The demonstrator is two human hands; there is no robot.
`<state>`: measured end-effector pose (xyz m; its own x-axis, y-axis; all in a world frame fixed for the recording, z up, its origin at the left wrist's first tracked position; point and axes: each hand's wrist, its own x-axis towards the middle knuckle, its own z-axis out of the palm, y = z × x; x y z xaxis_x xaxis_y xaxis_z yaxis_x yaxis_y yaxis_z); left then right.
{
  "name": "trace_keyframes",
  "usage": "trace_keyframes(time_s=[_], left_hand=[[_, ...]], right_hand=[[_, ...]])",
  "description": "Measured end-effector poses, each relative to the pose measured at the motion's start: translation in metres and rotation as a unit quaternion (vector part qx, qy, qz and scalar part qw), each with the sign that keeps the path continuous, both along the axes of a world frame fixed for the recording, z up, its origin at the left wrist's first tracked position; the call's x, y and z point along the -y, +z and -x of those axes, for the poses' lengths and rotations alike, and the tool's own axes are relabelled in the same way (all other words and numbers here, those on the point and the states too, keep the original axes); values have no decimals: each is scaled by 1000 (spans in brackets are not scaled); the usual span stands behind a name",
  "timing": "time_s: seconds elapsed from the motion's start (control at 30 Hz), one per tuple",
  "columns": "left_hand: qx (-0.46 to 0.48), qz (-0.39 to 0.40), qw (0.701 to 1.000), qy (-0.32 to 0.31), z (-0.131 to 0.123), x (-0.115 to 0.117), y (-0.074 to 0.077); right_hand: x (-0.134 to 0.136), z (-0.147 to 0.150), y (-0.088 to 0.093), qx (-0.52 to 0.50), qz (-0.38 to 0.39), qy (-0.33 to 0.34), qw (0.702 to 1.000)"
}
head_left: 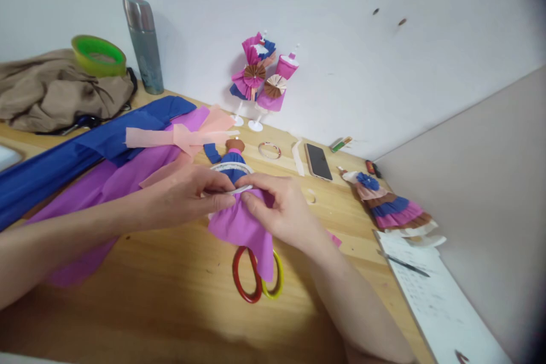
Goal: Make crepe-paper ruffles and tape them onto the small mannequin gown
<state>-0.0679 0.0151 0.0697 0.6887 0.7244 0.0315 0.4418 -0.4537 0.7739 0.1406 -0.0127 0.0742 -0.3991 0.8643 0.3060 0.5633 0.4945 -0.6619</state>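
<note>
A piece of purple crepe paper (239, 222) hangs in gathers beneath my fingers, a white strip (232, 169) running along its top and looping behind. My left hand (196, 190) is closed in a pinch on the paper's upper edge. Close beside it, my right hand (279, 205) pinches the same edge between thumb and fingers. Just past my hands is a small dress form with a brown top and gathered blue skirt (230, 160); its lower part is hidden. Scissors with one red and one yellow handle (247, 287) lie below, partly covered by the hanging paper.
Blue crepe paper (94, 142) and peach strips (183, 135) spread leftward. Behind stand a bottle (145, 51) and two decorated dress forms (253, 77). Green tape (98, 57) rests on brown cloth (42, 88). Rightward are a phone (318, 161), a layered paper dress (392, 207) and a pen (407, 265) on paper.
</note>
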Motion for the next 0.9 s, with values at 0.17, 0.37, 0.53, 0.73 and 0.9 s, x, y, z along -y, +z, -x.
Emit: trace_keyframes(time_s=[0.17,0.37,0.53,0.73,0.9], left_hand=[[-10,-33,999,5,1,-3,-2],[-6,-61,998,31,6,-3,-1],[33,-91,994,44,7,-8,0],[42,-92,994,38,7,-7,-1],[33,-113,993,29,4,-6,-1]], right_hand=[[4,4,-7,57,-25,-62,996],[9,7,-13,94,-115,-160,976],[6,1,-5,16,-121,-139,983],[5,2,-2,-44,-36,-96,994],[6,5,-4,-66,-13,-78,995]])
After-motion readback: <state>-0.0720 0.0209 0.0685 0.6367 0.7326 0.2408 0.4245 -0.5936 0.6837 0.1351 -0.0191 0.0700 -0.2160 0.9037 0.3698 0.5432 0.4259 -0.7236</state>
